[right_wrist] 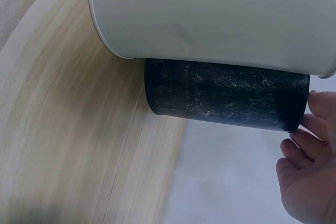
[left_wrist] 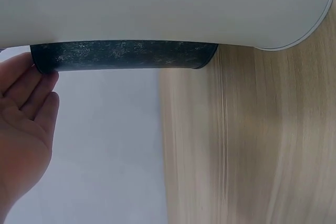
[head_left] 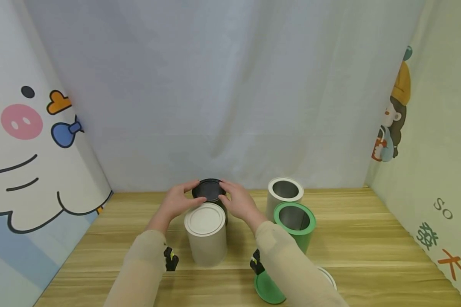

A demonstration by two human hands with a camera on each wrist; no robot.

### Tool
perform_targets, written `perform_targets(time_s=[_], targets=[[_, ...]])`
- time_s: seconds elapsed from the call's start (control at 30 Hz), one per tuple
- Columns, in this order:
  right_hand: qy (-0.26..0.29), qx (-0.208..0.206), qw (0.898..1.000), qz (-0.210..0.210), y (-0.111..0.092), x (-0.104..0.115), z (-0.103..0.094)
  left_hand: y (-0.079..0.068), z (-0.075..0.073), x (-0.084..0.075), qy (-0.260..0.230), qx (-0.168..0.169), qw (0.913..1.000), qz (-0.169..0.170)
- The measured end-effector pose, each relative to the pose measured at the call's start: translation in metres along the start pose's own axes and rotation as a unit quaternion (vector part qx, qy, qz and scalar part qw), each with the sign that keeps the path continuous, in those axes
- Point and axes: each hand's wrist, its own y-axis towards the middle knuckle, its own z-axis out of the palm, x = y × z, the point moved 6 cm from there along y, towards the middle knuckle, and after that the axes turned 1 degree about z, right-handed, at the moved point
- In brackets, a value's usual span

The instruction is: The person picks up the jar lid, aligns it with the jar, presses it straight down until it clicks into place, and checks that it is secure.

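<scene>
- Gripping a scuffed black cylindrical can (head_left: 209, 190) at its rim: left hand (head_left: 176, 199) and right hand (head_left: 239, 200), fingers curved.
- Smooth white lidded cylinder (head_left: 207, 241) stands just in front.

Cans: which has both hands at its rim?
The black can, behind the closed white can: left hand and right hand flank its rim. The others are white or green.

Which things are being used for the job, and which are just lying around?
Seemingly in the job:
left hand
right hand
black can, both hands at its rim

Apparently just around, untouched:
lidded white can
open white can
open green can
green lid
white lid, partly hidden
</scene>
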Motion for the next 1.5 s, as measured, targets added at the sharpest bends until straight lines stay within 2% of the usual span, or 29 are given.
perform_targets(time_s=[0.2,0.4,0.53,1.0,1.2,1.33,1.5], targets=[[0.001,-0.007,1.000,-0.004,0.001,-0.001,-0.001,0.000,-0.002,-0.001,0.018,0.001,0.9997,0.015],[-0.007,-0.013,1.000,-0.005,0.003,-0.002,-0.002,-0.001,-0.006,-0.007,0.044,-0.014,0.9973,0.056],[-0.013,-0.004,1.000,-0.002,0.004,-0.001,-0.002,-0.001,-0.007,-0.009,0.075,-0.013,0.9941,0.077],[-0.022,0.005,1.000,0.001,0.010,-0.002,0.000,0.003,-0.004,-0.011,0.108,0.002,0.9916,0.071],[-0.018,0.005,1.000,0.010,0.008,-0.001,-0.001,0.004,-0.004,-0.014,0.125,0.002,0.9885,0.086],[-0.030,0.007,0.999,0.017,0.007,-0.003,0.001,0.003,-0.003,-0.015,0.141,0.009,0.9856,0.092],[-0.068,-0.003,0.998,0.000,0.005,-0.003,0.002,0.002,-0.003,-0.015,0.157,0.015,0.9832,0.092]])
